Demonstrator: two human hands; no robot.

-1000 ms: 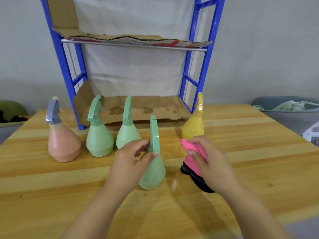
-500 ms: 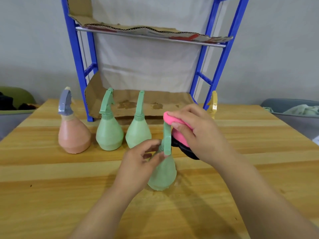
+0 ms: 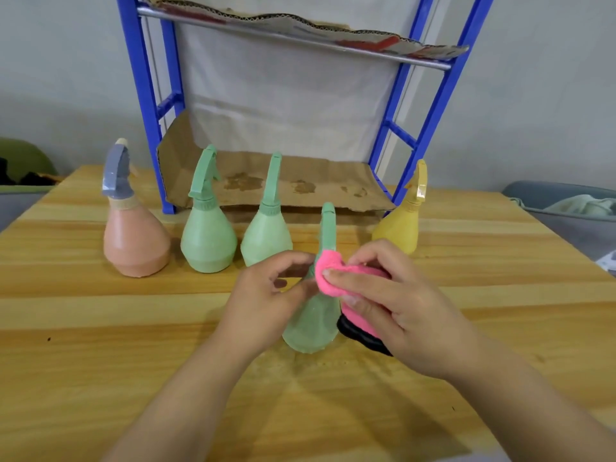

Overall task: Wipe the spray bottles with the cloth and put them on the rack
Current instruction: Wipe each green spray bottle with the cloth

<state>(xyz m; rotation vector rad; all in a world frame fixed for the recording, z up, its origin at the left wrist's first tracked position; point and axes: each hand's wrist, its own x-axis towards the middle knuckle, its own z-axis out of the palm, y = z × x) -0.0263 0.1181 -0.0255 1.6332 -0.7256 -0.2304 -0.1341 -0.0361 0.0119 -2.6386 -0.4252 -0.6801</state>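
Left grip (image 3: pixel 266 301) tight on green bottle (image 3: pixel 310 328) neck, right grip (image 3: pixel 400 305) around cloth (image 3: pixel 330 271)

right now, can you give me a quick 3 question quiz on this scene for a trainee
1. Count: how many bottles are in view?
2. True or false: the rack already holds a bottle.
3. Which hand holds the cloth against the nearest green bottle? A. left hand B. right hand C. both

Key
1. Five: one peach, three green, one yellow.
2. False: none is on it.
3. B. The left hand grips that bottle's neck.
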